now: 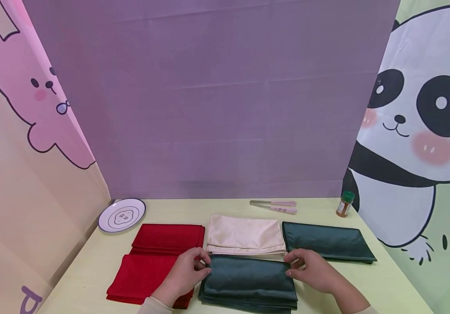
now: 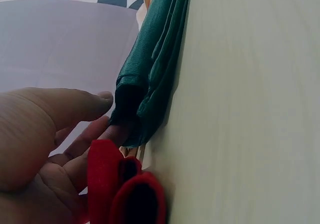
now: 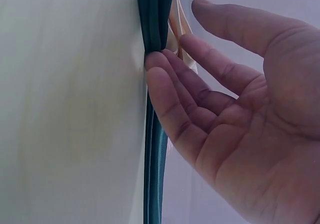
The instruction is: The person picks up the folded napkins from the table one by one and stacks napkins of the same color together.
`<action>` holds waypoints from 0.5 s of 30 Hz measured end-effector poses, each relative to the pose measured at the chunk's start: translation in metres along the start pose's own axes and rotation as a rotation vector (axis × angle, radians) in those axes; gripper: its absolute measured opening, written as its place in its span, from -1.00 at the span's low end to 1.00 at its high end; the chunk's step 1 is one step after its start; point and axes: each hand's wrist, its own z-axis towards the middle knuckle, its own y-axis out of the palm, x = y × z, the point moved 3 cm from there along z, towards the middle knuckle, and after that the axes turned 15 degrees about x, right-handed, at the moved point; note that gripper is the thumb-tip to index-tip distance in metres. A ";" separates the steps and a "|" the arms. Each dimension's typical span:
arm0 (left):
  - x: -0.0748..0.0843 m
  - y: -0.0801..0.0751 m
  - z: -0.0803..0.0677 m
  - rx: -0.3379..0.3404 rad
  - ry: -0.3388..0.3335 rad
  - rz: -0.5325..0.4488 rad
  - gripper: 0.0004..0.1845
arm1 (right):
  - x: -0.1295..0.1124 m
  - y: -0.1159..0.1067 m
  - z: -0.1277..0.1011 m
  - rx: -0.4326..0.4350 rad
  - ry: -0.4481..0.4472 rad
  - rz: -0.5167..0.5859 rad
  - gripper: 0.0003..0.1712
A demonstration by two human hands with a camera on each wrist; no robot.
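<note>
Hands of a person work at the near edge of a pale yellow-green table (image 1: 228, 208). Between them lies a folded dark green satin cloth (image 1: 248, 281), a flat rectangle of several layers, at the front centre of the table.

The left hand (image 1: 187, 272) sits at the cloth's far left corner. Its fingers (image 1: 201, 255) are curled, and thumb and fingertips close on that corner; the left wrist view shows fingers tucked under the green folds and the thumb (image 2: 75, 104) just above them.

The right hand (image 1: 313, 268) sits at the cloth's far right corner. Its fingers (image 3: 170, 92) are only lightly bent and spread, their tips touching the edge of the green layers; the thumb (image 3: 235, 27) stands apart from the cloth. Whether it has any real hold cannot be told.

Just left of the green cloth, partly under the left wrist, lies a folded red cloth (image 1: 142, 274). Behind it lies a second folded red cloth (image 1: 168, 237). A folded cream satin cloth (image 1: 244, 235) lies directly behind the green one, touching its far edge. To the right of the cream cloth lies another folded dark green cloth (image 1: 327, 242).

Farther back stand a round white plate with a dark rim (image 1: 122, 215) at the left, a pair of metal tongs with pink handles (image 1: 273, 206) in the middle, and a small brown spice jar with a green cap (image 1: 344, 203) at the right.
</note>
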 end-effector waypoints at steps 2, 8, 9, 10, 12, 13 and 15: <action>0.000 0.000 0.000 -0.003 0.001 -0.001 -0.72 | 0.000 0.000 0.001 -0.002 0.002 -0.010 -0.68; 0.000 0.001 0.000 -0.015 0.030 0.047 -0.74 | 0.003 0.002 0.000 -0.038 0.013 -0.001 -0.67; -0.001 0.002 0.000 -0.017 0.040 0.060 -0.73 | 0.003 0.003 0.000 -0.047 0.017 0.002 -0.66; -0.001 0.002 0.000 -0.017 0.052 0.071 -0.73 | 0.004 0.003 0.000 -0.056 0.021 0.005 -0.65; -0.001 0.002 0.000 -0.014 0.075 0.093 -0.71 | 0.004 0.003 0.000 -0.072 0.028 0.006 -0.63; -0.001 0.002 0.000 -0.012 0.085 0.101 -0.70 | 0.004 0.003 -0.001 -0.078 0.033 0.002 -0.62; -0.001 0.002 0.000 -0.009 0.095 0.113 -0.69 | 0.004 0.004 -0.001 -0.087 0.033 -0.006 -0.61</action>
